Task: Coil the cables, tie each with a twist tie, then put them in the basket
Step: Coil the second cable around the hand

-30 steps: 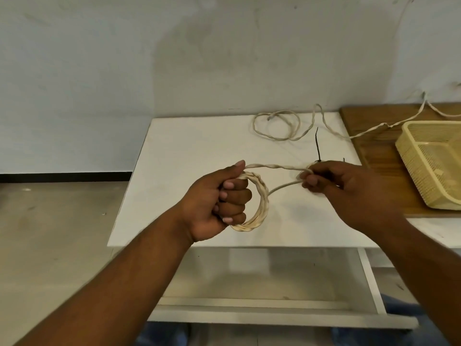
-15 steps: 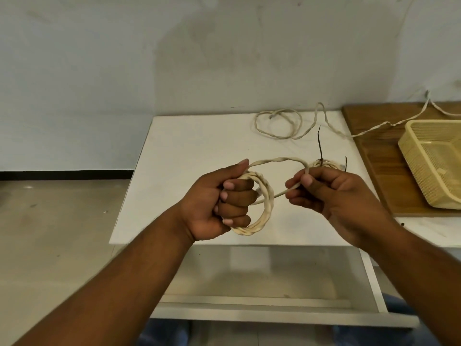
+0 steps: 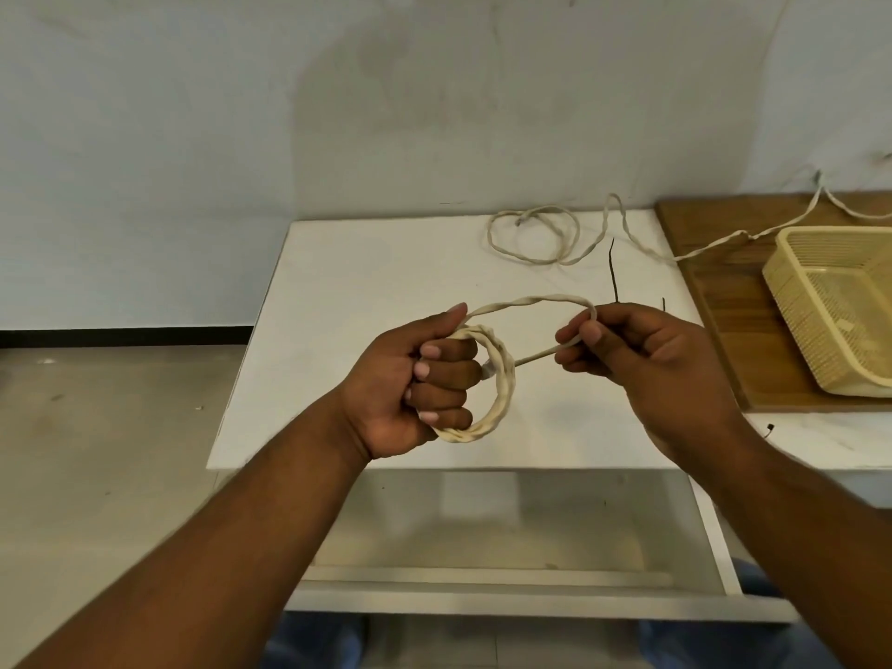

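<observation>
Cable coil (image 3: 497, 383) sits clamped in your left hand (image 3: 415, 379) to keep its loops — your right hand (image 3: 642, 350) pinches the tail, ready to wrap.

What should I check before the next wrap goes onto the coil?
1. Left hand grip closed on the coil: ok.
2. Right hand grip pinching the free loop: ok.
3. Twist tie on the white table, within reach: ok.
4. Basket has room: ok.
5. Second cable clear of the coil: ok.
6. Slack left to wrap: cannot tell.
</observation>
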